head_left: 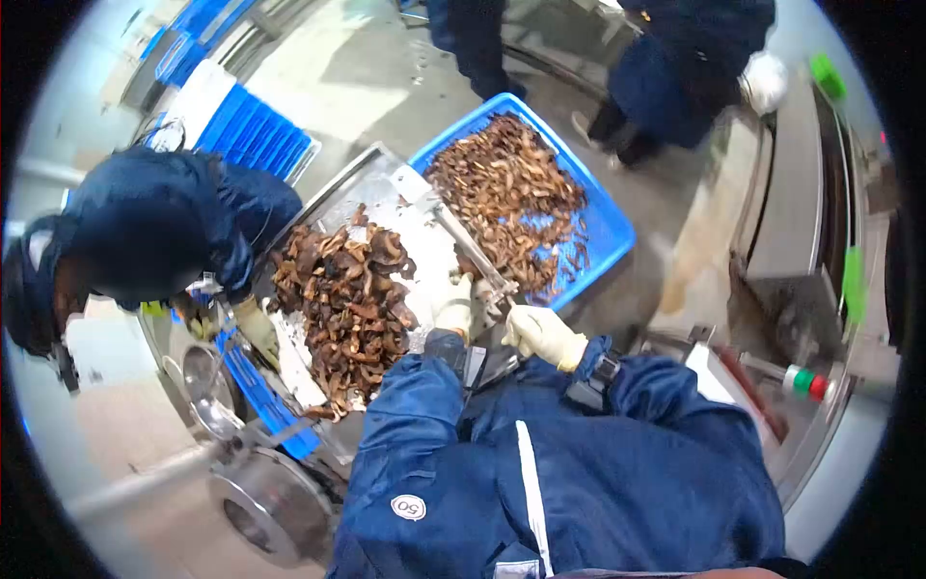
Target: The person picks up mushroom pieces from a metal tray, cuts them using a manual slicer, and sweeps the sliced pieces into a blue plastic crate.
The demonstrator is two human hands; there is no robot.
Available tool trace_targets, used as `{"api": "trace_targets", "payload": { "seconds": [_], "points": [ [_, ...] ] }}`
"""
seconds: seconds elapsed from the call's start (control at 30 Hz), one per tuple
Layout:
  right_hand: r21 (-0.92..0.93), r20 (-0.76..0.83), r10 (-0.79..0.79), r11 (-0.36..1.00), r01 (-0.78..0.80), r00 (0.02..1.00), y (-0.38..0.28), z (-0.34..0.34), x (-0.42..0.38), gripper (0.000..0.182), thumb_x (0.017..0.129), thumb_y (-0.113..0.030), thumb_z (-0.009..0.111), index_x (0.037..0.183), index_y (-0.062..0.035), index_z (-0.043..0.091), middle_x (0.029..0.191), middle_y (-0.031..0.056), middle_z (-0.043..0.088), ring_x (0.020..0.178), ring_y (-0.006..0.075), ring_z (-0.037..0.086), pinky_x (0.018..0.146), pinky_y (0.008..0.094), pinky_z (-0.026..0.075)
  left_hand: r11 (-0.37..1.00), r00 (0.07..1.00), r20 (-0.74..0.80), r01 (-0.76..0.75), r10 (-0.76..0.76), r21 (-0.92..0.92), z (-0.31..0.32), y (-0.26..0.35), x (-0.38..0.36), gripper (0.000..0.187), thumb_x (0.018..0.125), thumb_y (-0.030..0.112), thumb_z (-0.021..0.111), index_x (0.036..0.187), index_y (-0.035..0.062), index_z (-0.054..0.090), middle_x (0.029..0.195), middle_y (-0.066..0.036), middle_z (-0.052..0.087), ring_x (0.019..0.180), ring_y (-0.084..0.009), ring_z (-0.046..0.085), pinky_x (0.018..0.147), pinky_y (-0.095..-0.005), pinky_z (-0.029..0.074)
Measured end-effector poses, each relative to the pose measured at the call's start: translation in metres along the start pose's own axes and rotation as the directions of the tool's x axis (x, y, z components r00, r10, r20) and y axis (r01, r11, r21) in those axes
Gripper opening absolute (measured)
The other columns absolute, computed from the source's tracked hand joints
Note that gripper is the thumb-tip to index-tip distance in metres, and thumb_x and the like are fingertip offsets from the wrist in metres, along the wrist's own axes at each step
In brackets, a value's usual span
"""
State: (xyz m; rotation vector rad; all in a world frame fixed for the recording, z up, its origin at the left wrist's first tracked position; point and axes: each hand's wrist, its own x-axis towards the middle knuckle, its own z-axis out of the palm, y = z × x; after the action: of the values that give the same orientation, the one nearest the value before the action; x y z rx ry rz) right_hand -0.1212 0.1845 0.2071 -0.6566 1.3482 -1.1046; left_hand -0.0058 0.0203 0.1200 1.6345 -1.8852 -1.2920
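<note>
Both my hands wear pale gloves. My left hand [453,305] is over the right side of the metal tray [374,166], close to a metal bar [463,236]; its fingers are too blurred to read. Just right of the bar's lower end, my right hand [545,335] has its fingers curled closed, and what they hold is too small to name. Small brown bits lie between the two hands. A heap of brown, strip-like pieces [347,309] fills the tray's left part. Beyond my hands, a blue basket [612,234] holds many smaller brown pieces [506,188].
At the left, a person in dark blue [154,217] leans over the tray, a gloved hand [256,333] at its edge. Two more people [473,39] [675,77] stand beyond the basket. Blue crates [256,130] are at upper left, a round metal part [265,507] at lower left, machinery [796,309] at right.
</note>
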Motion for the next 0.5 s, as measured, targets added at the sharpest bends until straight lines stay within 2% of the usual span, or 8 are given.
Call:
{"api": "trace_targets", "payload": {
  "seconds": [0.03, 0.2, 0.27, 0.3, 0.37, 0.4, 0.43, 0.5],
  "points": [
    [-0.027, -0.012, -0.018, 0.999, 0.018, 1.000, 0.032, -0.004, -0.001, 0.039, 0.106, -0.033, 0.042, 0.083, -0.0041, 0.057, 0.069, 0.0051, 0.057, 0.058, 0.0123, 0.054, 0.058, 0.0276, 0.046, 0.990, 0.998, 0.064, -0.006, 0.015, -0.143, 0.009, -0.027, 0.011, 0.029, 0.084, 0.019, 0.077, 0.108, 0.0023, 0.071, 0.095, -0.013, 0.073, 0.081, -0.0202, 0.068, 0.073, -0.0323, 0.054],
    [-0.116, -0.115, 0.042, 0.992, -0.056, 0.992, 0.010, 0.002, -0.008, 0.036, 0.104, -0.032, 0.045, 0.085, -0.0055, 0.060, 0.070, 0.0037, 0.058, 0.062, 0.0154, 0.056, 0.064, 0.0314, 0.048, 0.999, 0.996, 0.078, -0.046, 0.046, -0.007, -0.001, 0.004, 0.005, 0.024, 0.086, 0.018, 0.075, 0.103, 0.0016, 0.070, 0.088, -0.014, 0.073, 0.076, -0.0217, 0.068, 0.071, -0.0329, 0.053],
    [-0.117, -0.172, -0.162, 0.983, 0.144, 0.972, -0.024, 0.011, -0.005, 0.035, 0.103, -0.033, 0.048, 0.087, -0.0048, 0.062, 0.072, 0.0079, 0.063, 0.065, 0.0215, 0.060, 0.066, 0.0350, 0.048, 1.000, 0.996, 0.087, -0.009, 0.011, -0.019, 0.003, 0.009, 0.004, 0.026, 0.088, 0.019, 0.073, 0.106, 0.0001, 0.068, 0.090, -0.017, 0.073, 0.077, -0.0237, 0.068, 0.072, -0.0356, 0.053],
    [-0.139, -0.220, -0.223, 0.971, 0.196, 0.950, -0.028, 0.014, -0.003, 0.035, 0.102, -0.033, 0.048, 0.087, -0.0047, 0.063, 0.073, 0.0097, 0.064, 0.066, 0.0237, 0.061, 0.066, 0.0362, 0.048, 0.953, 0.994, 0.089, -0.080, 0.056, 0.291, 0.000, 0.017, 0.003, 0.027, 0.089, 0.018, 0.071, 0.108, -0.0007, 0.067, 0.090, -0.016, 0.073, 0.076, -0.0239, 0.067, 0.073, -0.0359, 0.053],
    [-0.167, -0.219, -0.294, 0.951, 0.262, 0.930, -0.003, 0.009, -0.005, 0.038, 0.103, -0.036, 0.046, 0.090, -0.0053, 0.063, 0.074, 0.0112, 0.067, 0.068, 0.0255, 0.063, 0.067, 0.0370, 0.049, 0.997, 0.993, 0.110, -0.036, 0.043, -0.066, 0.009, -0.015, 0.014, 0.030, 0.088, 0.020, 0.069, 0.110, -0.0012, 0.066, 0.092, -0.016, 0.072, 0.079, -0.0251, 0.067, 0.076, -0.0365, 0.052],
    [-0.155, -0.165, -0.205, 0.971, 0.180, 0.965, 0.034, 0.002, -0.002, 0.037, 0.102, -0.037, 0.046, 0.091, -0.0057, 0.063, 0.077, 0.0119, 0.067, 0.070, 0.0275, 0.064, 0.068, 0.0374, 0.050, 0.987, 0.992, 0.107, -0.087, 0.073, 0.133, 0.003, -0.007, 0.011, 0.030, 0.088, 0.020, 0.067, 0.109, -0.0019, 0.066, 0.093, -0.014, 0.071, 0.082, -0.0233, 0.065, 0.078, -0.0362, 0.052],
    [-0.152, -0.106, -0.116, 0.983, 0.099, 0.988, 0.061, -0.007, -0.002, 0.037, 0.102, -0.038, 0.046, 0.092, -0.0061, 0.063, 0.079, 0.0126, 0.067, 0.072, 0.0296, 0.064, 0.069, 0.0379, 0.050, 1.000, 0.990, 0.141, -0.025, 0.024, 0.012, 0.001, 0.017, 0.002, 0.031, 0.088, 0.019, 0.066, 0.111, -0.0027, 0.064, 0.093, -0.013, 0.070, 0.083, -0.0213, 0.064, 0.080, -0.0364, 0.051],
    [-0.236, -0.130, -0.160, 0.964, 0.126, 0.979, 0.061, -0.012, -0.006, 0.036, 0.100, -0.039, 0.047, 0.094, -0.0074, 0.064, 0.084, 0.0153, 0.068, 0.078, 0.0359, 0.065, 0.072, 0.0410, 0.051, 0.914, 0.978, 0.104, -0.208, 0.182, 0.348, 0.005, -0.014, 0.018, 0.027, 0.090, 0.012, 0.065, 0.111, -0.0037, 0.062, 0.091, -0.012, 0.069, 0.083, -0.0195, 0.064, 0.074, -0.0338, 0.052]
  ]
}}
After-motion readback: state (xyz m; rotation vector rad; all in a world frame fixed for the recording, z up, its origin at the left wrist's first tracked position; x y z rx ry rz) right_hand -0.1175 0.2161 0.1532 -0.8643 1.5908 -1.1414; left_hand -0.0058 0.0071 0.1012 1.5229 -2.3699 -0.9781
